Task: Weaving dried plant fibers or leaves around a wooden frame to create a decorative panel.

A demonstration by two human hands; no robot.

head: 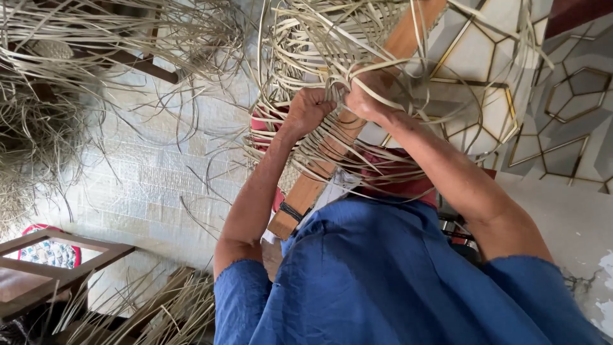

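A long wooden slat runs diagonally from my lap up toward the top of the view, wrapped with pale woven cane strips. My left hand is closed in a fist on strips at the left side of the slat. Just to its right, my right hand grips a bundle of strips on the slat. Loose strip ends fan out above and around both hands. My blue sleeves and shirt fill the lower part of the view.
Heaps of loose cane strips lie at the left and at the bottom left. A wooden frame stands at the lower left on the tiled floor. A wall with gold hexagon lines is at the right.
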